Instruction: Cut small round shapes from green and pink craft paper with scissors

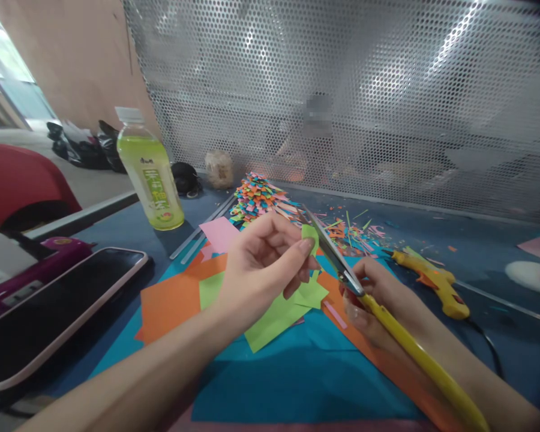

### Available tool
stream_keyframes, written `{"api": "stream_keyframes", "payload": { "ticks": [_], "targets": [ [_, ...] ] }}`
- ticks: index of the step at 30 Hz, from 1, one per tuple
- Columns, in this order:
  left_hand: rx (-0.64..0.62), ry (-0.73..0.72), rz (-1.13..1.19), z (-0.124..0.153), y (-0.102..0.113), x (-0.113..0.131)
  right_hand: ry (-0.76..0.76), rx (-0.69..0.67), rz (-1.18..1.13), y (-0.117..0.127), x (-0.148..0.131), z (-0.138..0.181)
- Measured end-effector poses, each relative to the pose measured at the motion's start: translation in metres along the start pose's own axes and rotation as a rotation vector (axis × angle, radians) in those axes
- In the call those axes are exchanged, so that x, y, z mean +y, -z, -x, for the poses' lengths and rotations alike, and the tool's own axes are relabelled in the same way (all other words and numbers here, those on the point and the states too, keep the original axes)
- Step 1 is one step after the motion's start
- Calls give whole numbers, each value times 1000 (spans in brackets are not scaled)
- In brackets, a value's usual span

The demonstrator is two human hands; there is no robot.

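Observation:
Between the thumb and fingers of my left hand (270, 258) is a small piece of green paper (310, 235). My right hand (378, 300) grips a pair of scissors with yellow handles (409, 345), whose metal blades (328, 246) point up and away, close beside the green piece. Whether the blades touch the paper I cannot tell. Beneath both hands lie loose sheets: a green sheet (270, 324), an orange sheet (171, 303), a pink sheet (220, 234) and a large blue sheet (297, 384).
Behind my hands rises a pile of colourful paper pieces (256, 195), with paper scraps (348, 231) beside it. A yellow glue gun (432, 279) lies right. On the left are a drink bottle (150, 174), a phone (63, 318) and a purple object (36, 273). A perforated metal panel (364, 78) stands behind.

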State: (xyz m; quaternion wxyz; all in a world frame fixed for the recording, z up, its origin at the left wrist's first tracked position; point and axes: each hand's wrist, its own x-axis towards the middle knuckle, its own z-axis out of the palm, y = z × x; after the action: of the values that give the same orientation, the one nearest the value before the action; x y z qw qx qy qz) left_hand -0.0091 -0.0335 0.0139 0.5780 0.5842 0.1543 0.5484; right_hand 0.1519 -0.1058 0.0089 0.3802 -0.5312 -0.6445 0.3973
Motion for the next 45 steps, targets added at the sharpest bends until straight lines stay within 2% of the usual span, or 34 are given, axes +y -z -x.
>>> {"api": "stream_keyframes", "payload": {
  "ticks": [9,17,29,33,45],
  "targets": [
    [19,15,-31,0,-1,2,48,-78,-49,5,13,-4],
    [16,10,-31,0,0,0,2,60,-33,-4,-4,1],
    [16,-15,-12,-1,1,-1,40,-10,27,1,0,-1],
    [12,-9,-44,-1,1,-1,46,36,-3,0,1,0],
    [12,-16,-20,0,1,-1,12,52,8,-2,-1,0]
  ]
}}
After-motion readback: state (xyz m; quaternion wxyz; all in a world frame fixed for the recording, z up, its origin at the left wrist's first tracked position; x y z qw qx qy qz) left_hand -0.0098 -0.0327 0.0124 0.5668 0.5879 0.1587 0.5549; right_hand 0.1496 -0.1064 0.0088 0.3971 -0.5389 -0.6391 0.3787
